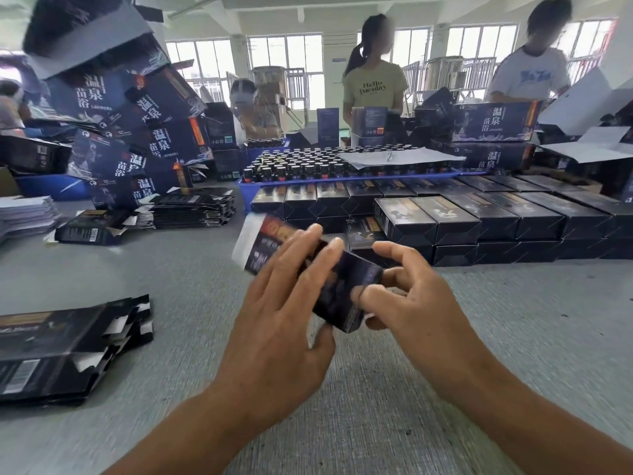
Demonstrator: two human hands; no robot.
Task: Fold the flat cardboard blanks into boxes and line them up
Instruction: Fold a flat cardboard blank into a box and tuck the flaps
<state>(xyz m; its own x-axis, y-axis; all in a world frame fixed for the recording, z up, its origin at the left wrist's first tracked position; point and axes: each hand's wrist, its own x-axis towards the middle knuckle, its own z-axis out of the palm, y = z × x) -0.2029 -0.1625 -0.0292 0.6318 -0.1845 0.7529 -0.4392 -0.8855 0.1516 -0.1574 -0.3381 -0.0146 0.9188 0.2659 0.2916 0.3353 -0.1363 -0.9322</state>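
Both hands are working together above the near middle of the grey textured surface. The left hand is lying over the dark printed cardboard box, its fingers stretching straight along the top and its thumb tucking underneath. The right hand is curling its fingers against the box's near right end, pinching it there. The box is being held tilted in the air, partly formed, with a red-and-gold panel and a pale flap sticking out at its far left end; it is blurring with movement, so finer print cannot be read.

Just beyond the hands, rows of finished dark folded boxes are sitting lined up and stacked in layers, running off to the right. Behind them a blue plastic tray is holding many small dark-capped bottles, with a sheet of white paper lying across their tops on the right.

At near left a stack of flat dark cardboard blanks is resting on the surface, and a second flat pile is lying farther back. A leaning heap of larger dark blue cartons with white characters is rising at far left. Three people are standing or sitting on the far side.
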